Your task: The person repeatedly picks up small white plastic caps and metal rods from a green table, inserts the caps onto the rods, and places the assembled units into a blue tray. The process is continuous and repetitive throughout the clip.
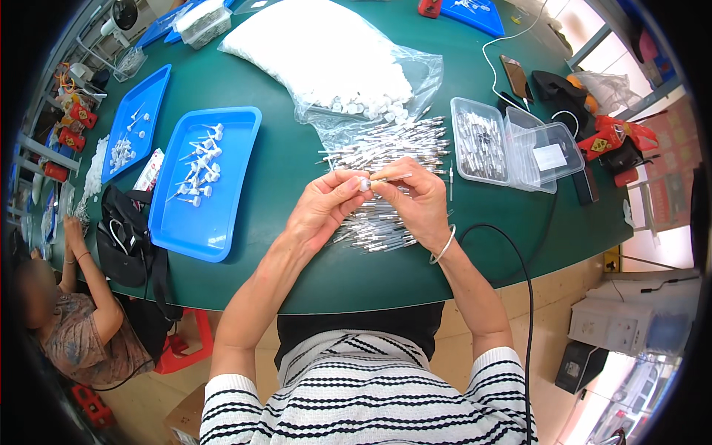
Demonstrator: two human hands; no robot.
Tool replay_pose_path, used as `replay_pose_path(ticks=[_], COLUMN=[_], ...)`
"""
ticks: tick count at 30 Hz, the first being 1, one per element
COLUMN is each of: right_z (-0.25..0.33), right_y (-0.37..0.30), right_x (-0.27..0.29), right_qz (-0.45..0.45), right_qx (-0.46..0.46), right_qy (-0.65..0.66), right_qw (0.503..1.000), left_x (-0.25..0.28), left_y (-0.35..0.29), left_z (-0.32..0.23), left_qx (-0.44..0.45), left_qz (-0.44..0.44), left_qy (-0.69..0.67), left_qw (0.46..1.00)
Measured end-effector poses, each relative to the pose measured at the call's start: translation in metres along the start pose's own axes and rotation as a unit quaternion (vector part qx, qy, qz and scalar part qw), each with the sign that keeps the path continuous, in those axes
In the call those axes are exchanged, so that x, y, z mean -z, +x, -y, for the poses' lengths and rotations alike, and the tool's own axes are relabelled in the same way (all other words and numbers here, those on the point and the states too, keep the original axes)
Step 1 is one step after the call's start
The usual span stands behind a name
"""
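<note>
My left hand [320, 206] pinches a small white plastic cap [364, 184] between thumb and forefinger. Close against it, my right hand [421, 206] grips a thin pin-like rod [394, 177], its near end at the cap; whether it sits inside the cap I cannot tell. Beneath and beyond both hands spreads a loose pile of slim metal-and-white rods [404, 148]. Behind the pile lies a large clear bag of white caps [319, 55], spilling some at its mouth. To the left, a blue tray [200, 236] holds several caps with rods fitted in them.
A clear plastic box [480, 167] of rods stands right of the pile, its lid [560, 167] open. A phone [516, 77] and cables lie beyond. Left are a second blue tray [159, 85], a black bag [122, 259] and another person [93, 326] at the table [311, 285].
</note>
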State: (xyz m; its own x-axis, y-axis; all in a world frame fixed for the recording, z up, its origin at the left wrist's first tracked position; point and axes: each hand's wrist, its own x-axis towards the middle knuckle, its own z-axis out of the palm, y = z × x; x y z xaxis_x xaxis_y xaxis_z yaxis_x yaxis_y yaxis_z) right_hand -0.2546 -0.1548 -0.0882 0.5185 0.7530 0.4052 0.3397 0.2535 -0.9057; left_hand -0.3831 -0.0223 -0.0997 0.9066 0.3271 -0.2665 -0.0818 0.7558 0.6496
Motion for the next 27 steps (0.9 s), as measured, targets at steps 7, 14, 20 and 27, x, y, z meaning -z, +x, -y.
replay_pose_path(ticks=[7,14,20,27], right_z=[0.027,0.025,0.022,0.018], right_y=[0.004,0.002,-0.001,-0.006], right_x=[0.006,0.016,0.011,0.002], right_qz=[0.006,0.071,0.053,0.011], right_qx=[-0.069,-0.098,-0.055,0.054], right_qy=[-0.031,-0.137,-0.163,-0.265], right_qw=[0.997,0.983,0.984,0.963], left_x=[-0.004,-0.016,-0.009,-0.01], left_y=[-0.003,-0.009,-0.005,-0.007], left_z=[-0.004,-0.003,0.001,0.004], left_qx=[-0.074,-0.155,-0.137,-0.145], left_qz=[-0.006,-0.02,-0.017,-0.012], left_qy=[0.133,0.224,0.21,0.215], left_qw=[0.988,0.962,0.968,0.966])
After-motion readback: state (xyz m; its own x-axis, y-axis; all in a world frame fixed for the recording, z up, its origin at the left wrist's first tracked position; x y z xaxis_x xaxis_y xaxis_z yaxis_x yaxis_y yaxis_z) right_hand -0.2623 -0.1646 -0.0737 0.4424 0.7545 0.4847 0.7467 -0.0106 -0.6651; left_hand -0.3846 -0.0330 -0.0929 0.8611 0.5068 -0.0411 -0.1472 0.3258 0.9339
